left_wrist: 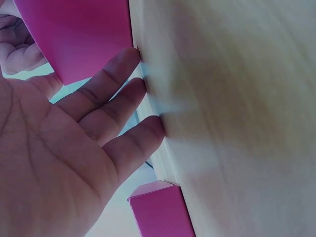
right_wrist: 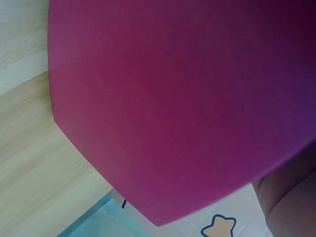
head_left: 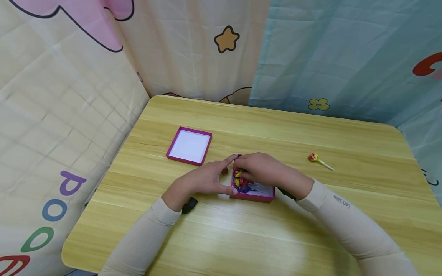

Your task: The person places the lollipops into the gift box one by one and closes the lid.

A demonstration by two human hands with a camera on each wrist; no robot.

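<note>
A magenta box [head_left: 255, 197] with a white inside holds several lollipops [head_left: 239, 181] in bright red, yellow and purple wrappers. My left hand [head_left: 207, 178] is at the box's left side, thumb at the front corner and forefinger toward the back corner. In the left wrist view its other fingers [left_wrist: 118, 111] are spread, fairly straight, beside the tabletop. My right hand [head_left: 260, 168] reaches into the box from above, fingers bent down among the lollipops. Its fingertips are hidden, so a grip cannot be made out. The box wall [right_wrist: 163, 108] fills most of the right wrist view.
A matching square lid [head_left: 190, 146], white inside facing up, lies at the back left of the wooden table [head_left: 248, 237]. One lollipop [head_left: 319, 161] in a red and yellow wrapper lies to the right of the box. Printed curtains [head_left: 197, 57] hang behind the table.
</note>
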